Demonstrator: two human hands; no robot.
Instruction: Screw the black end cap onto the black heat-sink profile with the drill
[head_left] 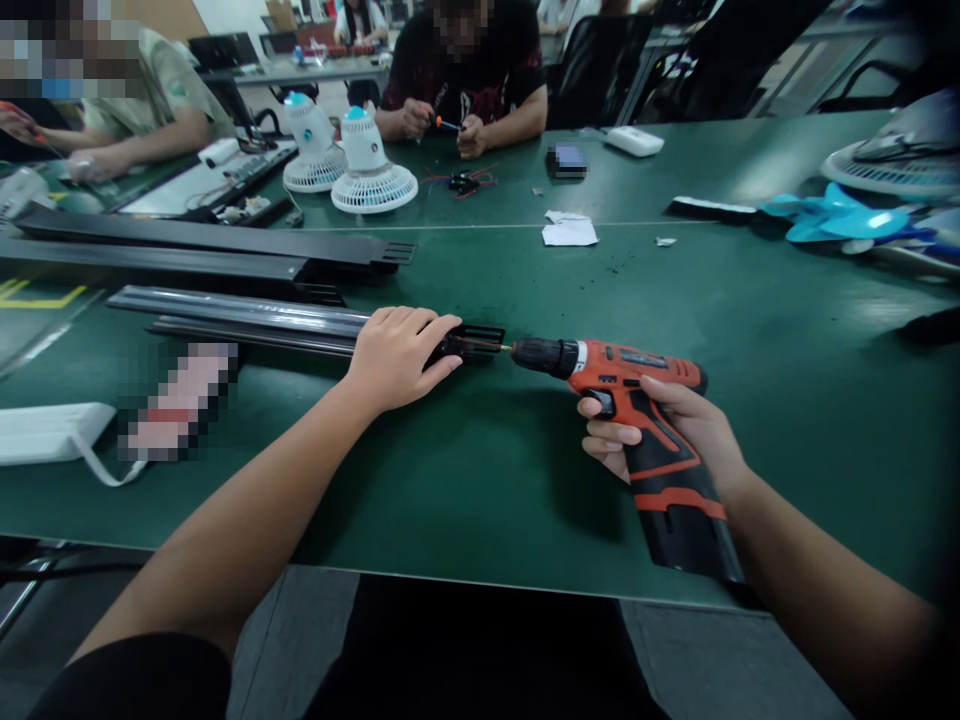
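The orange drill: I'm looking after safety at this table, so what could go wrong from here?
The bit of the orange drill points toward the left hand, so a slip off the slotted end might reach it. No clamp shows on the long dark piece, only that hand, so it could twist. The right hand has a finger at the trigger; an accidental squeeze might spin the bit.

Drill point(619, 362) right — bars point(247, 310) left, fans point(366, 145) behind

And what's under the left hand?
The left hand lies over long dark strips, with a slotted black end showing beyond it. The stretch directly beneath is covered; whether they join there can't be told.
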